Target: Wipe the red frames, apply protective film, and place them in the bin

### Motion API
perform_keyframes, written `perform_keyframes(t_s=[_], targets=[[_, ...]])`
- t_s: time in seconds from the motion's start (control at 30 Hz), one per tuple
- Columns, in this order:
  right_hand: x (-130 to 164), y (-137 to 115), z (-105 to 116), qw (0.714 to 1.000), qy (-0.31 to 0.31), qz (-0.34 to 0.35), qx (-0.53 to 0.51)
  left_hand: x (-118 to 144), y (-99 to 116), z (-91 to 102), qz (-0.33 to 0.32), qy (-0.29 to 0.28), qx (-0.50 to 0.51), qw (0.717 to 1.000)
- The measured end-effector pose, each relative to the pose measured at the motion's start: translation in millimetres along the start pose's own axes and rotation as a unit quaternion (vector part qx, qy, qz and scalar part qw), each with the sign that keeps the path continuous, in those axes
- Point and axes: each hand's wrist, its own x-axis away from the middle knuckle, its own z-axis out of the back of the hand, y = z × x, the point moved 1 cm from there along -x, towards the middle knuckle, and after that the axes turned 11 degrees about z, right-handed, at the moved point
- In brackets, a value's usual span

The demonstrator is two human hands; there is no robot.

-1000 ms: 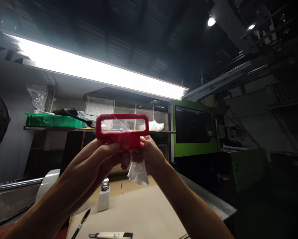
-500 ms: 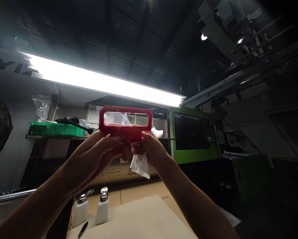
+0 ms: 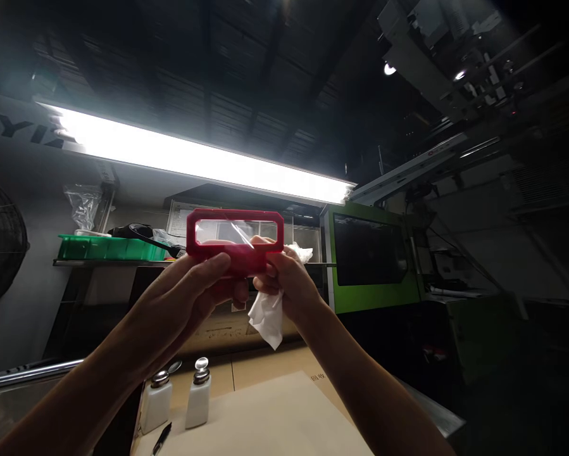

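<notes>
Red frame (image 3: 235, 240) sits slightly lower than before, both hands gripping.

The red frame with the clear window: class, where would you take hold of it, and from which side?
Grip the red frame by its solid lower block, from below, as both hands do. That leaves the clear window untouched. The right hand also pinches a white cloth.

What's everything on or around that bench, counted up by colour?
Red: 1, the red frame held by the left hand and right hand.
White: 3, the white cloth and two white pump bottles.
Green: 2, the green tray and green machine.
Black: 1, the black pen.
Total: 7.
</notes>
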Motion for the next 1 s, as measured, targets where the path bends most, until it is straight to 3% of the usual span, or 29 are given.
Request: perform_keyframes(t_s=[0.2, 0.27, 0.33, 0.4, 0.5, 0.53, 0.57, 0.63, 0.73, 0.77, 0.8, 0.83, 0.93, 1.0], targets=[[10, -2, 17, 0.994, 0.063, 0.086, -0.017, 8, -3, -3.1, 0.016, 0.042, -0.031, 0.999], [22, -9, 21, 0.982, 0.098, 0.161, 0.021, 9, -4, -4.4, 0.013, 0.061, -0.023, 0.998], [38, -17, 19, 0.950, 0.117, 0.262, 0.124, 9, -5, -4.4, 0.013, 0.075, -0.018, 0.997], [51, -23, 11, 0.880, 0.059, 0.364, 0.300, 9, -7, -3.7, 0.020, 0.084, -0.021, 0.996], [59, -24, 0, 0.687, -0.102, 0.466, 0.547, 9, -10, -3.3, 0.024, 0.090, -0.029, 0.995], [58, -22, 0, 0.632, -0.126, 0.477, 0.598, 10, -10, -3.7, 0.024, 0.090, -0.032, 0.995], [55, -20, 1, 0.595, -0.127, 0.475, 0.635, 11, -11, -4.3, 0.020, 0.089, -0.032, 0.995], [48, -15, 9, 0.561, -0.096, 0.454, 0.686, 13, -11, -5.3, 0.017, 0.092, -0.029, 0.995], [45, -7, 20, 0.543, -0.088, 0.424, 0.720, 18, -13, -5.1, 0.029, 0.107, -0.033, 0.993], [47, -5, 21, 0.553, -0.090, 0.418, 0.715, 19, -14, -4.2, 0.037, 0.119, -0.039, 0.991], [49, -4, 21, 0.581, -0.083, 0.406, 0.700, 21, -16, -3.0, 0.045, 0.133, -0.044, 0.989], [52, -4, 20, 0.632, -0.064, 0.382, 0.671, 22, -18, -1.8, 0.049, 0.146, -0.043, 0.987], [57, -4, 17, 0.844, 0.031, 0.240, 0.478, 25, -25, 1.3, 0.071, 0.163, -0.026, 0.984], [56, -3, 17, 0.945, 0.060, 0.120, 0.298, 26, -28, 1.6, 0.083, 0.155, -0.009, 0.984]])
